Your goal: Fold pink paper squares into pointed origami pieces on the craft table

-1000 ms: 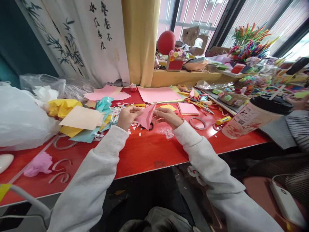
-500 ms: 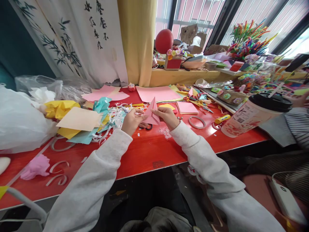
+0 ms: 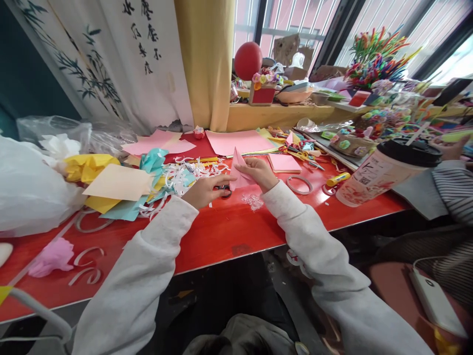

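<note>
Pretty crowded tabletop [image 3: 229, 236] around these hands, ngl. White paper shreds [image 3: 181, 180] pile up just beyond the left hand [image 3: 207, 192], and a black loop [image 3: 225, 194] pokes out right by its fingers, mostly hidden, so I can't say what it belongs to. Farther left there's a pale sheet [image 3: 116, 181] on top of yellow and teal paper, then a big white plastic bag [image 3: 33, 182]. Out beyond both hands is a large pink sheet [image 3: 240, 142]. To the right of the right hand [image 3: 260, 171]: a pink square stack [image 3: 283, 163], a pale ring [image 3: 299, 185], a yellow tube [image 3: 338, 179] and a tall paper cup [image 3: 369, 172] with a black lid.

The folded pink paper [image 3: 240, 178] is up between the hands, above the tabletop: matte, thin-looking, creased, with a sharp point on top. The tabletop itself is glossy red, and the bag's all soft wrinkles.

Right hand's pinching the paper, thumb against fingers. Left hand reaches in lower, fingers stretched out to the paper's left edge; can't tell if it's actually gripping. Both forearms angle inward.
</note>
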A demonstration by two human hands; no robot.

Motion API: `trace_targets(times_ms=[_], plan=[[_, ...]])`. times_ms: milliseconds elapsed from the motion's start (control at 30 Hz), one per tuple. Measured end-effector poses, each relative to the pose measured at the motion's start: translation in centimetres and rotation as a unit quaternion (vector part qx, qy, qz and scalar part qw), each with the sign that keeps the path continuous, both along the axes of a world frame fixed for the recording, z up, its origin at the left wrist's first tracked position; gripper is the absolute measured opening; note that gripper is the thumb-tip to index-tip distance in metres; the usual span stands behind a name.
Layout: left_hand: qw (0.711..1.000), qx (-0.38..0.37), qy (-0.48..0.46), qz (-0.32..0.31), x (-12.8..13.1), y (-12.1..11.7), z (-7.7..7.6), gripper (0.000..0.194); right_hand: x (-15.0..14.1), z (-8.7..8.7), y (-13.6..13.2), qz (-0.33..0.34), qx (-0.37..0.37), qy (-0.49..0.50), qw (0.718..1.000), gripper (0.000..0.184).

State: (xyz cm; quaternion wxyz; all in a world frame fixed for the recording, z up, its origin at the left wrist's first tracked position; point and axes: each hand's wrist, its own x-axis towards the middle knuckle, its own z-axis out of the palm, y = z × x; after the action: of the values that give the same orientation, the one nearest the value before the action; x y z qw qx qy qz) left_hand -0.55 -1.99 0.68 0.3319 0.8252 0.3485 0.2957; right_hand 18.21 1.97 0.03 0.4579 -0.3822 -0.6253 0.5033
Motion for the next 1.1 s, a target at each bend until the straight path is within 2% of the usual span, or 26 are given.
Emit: trace_targets(times_ms=[100, 267, 500, 633, 867, 1100], plan=[[0.997, 0.053, -0.003, 0.063, 0.0, 0.3, -0.3, 0.026, -0.4, 0.1, -0.3, -0.005, 0.012, -0.037, 0.999, 0.035], [0.991, 0.114, -0.029, 0.062, 0.0, 1.0, -0.7, 0.017, -1.1, 0.3, -1.3, 0.005, 0.017, -0.066, 0.998, 0.037], [0.984, 0.126, -0.073, 0.101, 0.5, 1.2, -1.4, 0.022, -1.6, 0.2, -1.7, -0.008, 0.041, -0.092, 0.995, 0.037], [0.984, 0.125, -0.040, 0.117, 0.8, 1.1, -1.8, 0.025, -1.7, -0.1, -1.6, -0.015, 0.062, -0.141, 0.988, 0.032], [0.980, 0.153, -0.030, 0.123, 1.4, 0.8, -2.0, 0.023, -1.9, -1.3, -1.1, -0.089, 0.176, -0.211, 0.958, 0.021], [0.983, 0.101, -0.060, 0.140, 1.5, 0.9, -2.5, 0.019, -1.8, -1.6, -0.5, -0.092, 0.181, -0.215, 0.955, 0.027]])
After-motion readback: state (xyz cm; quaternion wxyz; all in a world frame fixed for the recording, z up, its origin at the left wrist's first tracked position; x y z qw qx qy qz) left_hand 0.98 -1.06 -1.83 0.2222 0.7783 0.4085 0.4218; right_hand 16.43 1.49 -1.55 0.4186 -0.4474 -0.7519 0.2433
